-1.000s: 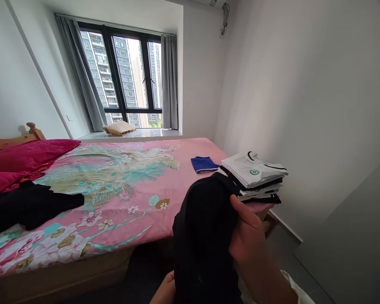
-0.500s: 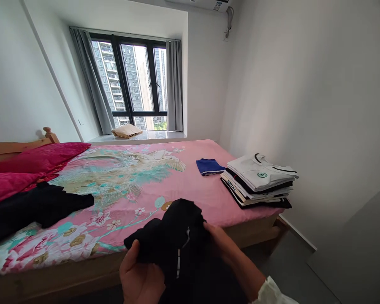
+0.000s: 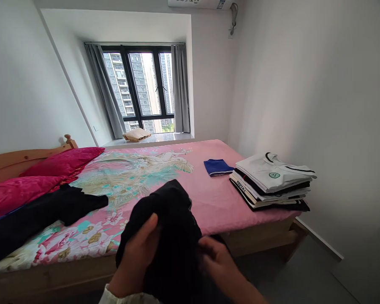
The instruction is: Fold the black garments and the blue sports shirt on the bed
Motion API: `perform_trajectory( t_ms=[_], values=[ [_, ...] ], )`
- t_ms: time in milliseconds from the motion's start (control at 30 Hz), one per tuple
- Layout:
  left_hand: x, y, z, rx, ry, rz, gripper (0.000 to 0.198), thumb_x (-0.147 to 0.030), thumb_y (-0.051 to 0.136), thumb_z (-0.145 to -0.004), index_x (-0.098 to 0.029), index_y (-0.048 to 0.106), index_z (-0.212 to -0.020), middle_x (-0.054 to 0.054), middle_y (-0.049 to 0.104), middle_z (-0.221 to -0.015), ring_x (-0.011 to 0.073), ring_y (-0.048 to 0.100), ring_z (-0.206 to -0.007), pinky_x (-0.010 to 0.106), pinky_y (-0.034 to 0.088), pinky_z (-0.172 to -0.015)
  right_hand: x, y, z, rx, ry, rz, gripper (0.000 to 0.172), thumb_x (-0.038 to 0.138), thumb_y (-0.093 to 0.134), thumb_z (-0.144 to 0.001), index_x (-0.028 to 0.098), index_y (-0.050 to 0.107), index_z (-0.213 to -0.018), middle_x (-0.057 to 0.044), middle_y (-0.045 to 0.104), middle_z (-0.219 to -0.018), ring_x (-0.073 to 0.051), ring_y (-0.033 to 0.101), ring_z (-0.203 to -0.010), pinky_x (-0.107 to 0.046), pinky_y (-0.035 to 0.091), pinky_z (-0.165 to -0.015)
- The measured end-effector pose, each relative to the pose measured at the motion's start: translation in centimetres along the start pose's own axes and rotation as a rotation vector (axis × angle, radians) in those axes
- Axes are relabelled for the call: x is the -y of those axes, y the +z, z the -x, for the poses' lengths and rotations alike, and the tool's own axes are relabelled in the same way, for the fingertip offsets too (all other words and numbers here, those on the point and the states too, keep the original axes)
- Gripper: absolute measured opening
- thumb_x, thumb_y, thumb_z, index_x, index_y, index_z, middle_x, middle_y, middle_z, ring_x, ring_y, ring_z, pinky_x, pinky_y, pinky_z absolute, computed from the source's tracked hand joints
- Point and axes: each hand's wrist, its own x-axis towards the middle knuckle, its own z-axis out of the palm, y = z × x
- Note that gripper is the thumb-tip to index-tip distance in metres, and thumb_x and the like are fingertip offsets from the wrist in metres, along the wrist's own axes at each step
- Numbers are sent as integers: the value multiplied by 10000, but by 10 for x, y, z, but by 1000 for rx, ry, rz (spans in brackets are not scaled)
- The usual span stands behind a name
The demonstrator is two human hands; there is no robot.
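A bunched black garment (image 3: 174,223) hangs in front of me at the near edge of the bed. My left hand (image 3: 137,253) grips it from the left, thumb on top and the other fingers hidden behind the cloth. On its lower right side, my right hand (image 3: 220,261) pinches the fabric with bent fingers, somewhat blurred. On the right corner of the bed stands a stack of folded clothes (image 3: 272,181), a white collared shirt on top. A folded blue cloth (image 3: 218,167) lies just left of the stack.
More black clothing (image 3: 57,207) lies on the left of the bed, beside dark pink pillows (image 3: 63,162). The floral pink sheet (image 3: 209,194) covers the bed. A beige cloth (image 3: 137,134) rests on the window sill. The wooden bed frame (image 3: 266,238) runs along the near side.
The black garment has been turned and lifted slightly, and its white stripe no longer shows. My left hand has moved up its left side; my right hand is lower. The view has shifted left.
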Motion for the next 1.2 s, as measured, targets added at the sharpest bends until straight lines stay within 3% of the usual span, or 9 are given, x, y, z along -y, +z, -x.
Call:
perform_trajectory(
  t_ms=[100, 200, 333, 533, 700, 833, 1000, 1100, 1200],
  values=[
    [-4, -25, -25, -118, 20, -151, 313, -446, 723, -634, -175, 672, -782, 11, 687, -673, 223, 655, -780, 298, 535, -713, 5, -41, -10, -433, -79, -59, 188, 314, 622, -682, 196, 560, -814, 88, 445, -444, -89, 420, -415, -220, 416, -467],
    [7, -51, -34, -273, 15, -248, 330, -453, 764, -593, -179, 636, -726, -33, 642, -591, 146, 618, -620, 202, 493, -551, 15, -78, -11, -605, -166, -174, 190, 322, 596, -717, 210, 547, -863, 102, 412, -439, -88, 401, -418, -241, 456, -499],
    [27, -59, -21, -275, -27, -116, 388, -485, 784, -546, -183, 544, -582, -54, 579, -509, 113, 572, -516, 190, 475, -485, 8, -75, -7, -477, -33, -80, 307, 412, 627, -720, 194, 569, -928, 74, 484, -513, -100, 455, -466, -250, 460, -507],
    [24, -23, 6, -119, -13, 17, 293, -444, 779, -561, -204, 635, -648, 3, 670, -642, 203, 661, -718, 288, 551, -667, -23, 1, -2, 120, 32, 181, 211, 300, 546, -799, 196, 636, -959, -31, 644, -846, -174, 593, -783, -308, 469, -726],
    [20, -10, 14, -113, 93, -59, 283, -488, 744, -584, -240, 606, -571, -9, 619, -544, 232, 648, -735, 317, 552, -663, -34, 34, -11, 15, -72, 280, 467, 236, 637, -695, 241, 577, -1158, -51, 625, -1099, -263, 544, -1050, -392, 417, -906],
    [7, -24, -3, -180, 160, -189, 280, -479, 711, -632, -234, 593, -565, -21, 588, -515, 226, 634, -758, 280, 533, -642, -22, 9, -23, -80, -113, 363, 168, 277, 583, -737, 208, 652, -874, -31, 661, -798, -230, 588, -811, -339, 457, -754],
    [13, -68, -24, -112, 47, -632, 357, -397, 756, -572, -253, 476, -403, -37, 447, -377, 236, 595, -621, 275, 482, -572, 19, -63, -37, -553, -142, 312, 234, 264, 582, -677, 197, 603, -899, -2, 631, -780, -177, 542, -729, -265, 427, -654],
    [33, -95, -20, 75, -99, -705, 250, -400, 699, -631, -256, 579, -465, -12, 558, -452, 278, 627, -730, 305, 491, -680, 33, -83, -39, -475, -23, 174, 250, 296, 564, -694, 199, 606, -921, 20, 597, -697, -151, 513, -645, -244, 411, -584],
    [47, -115, -11, 232, -208, -722, 151, -401, 684, -646, -250, 699, -645, 27, 713, -722, 328, 603, -974, 362, 454, -873, 33, -75, -35, -306, 104, 79, 191, 356, 534, -753, 194, 621, -803, 26, 572, -634, -137, 493, -608, -230, 392, -540]
  ],
)
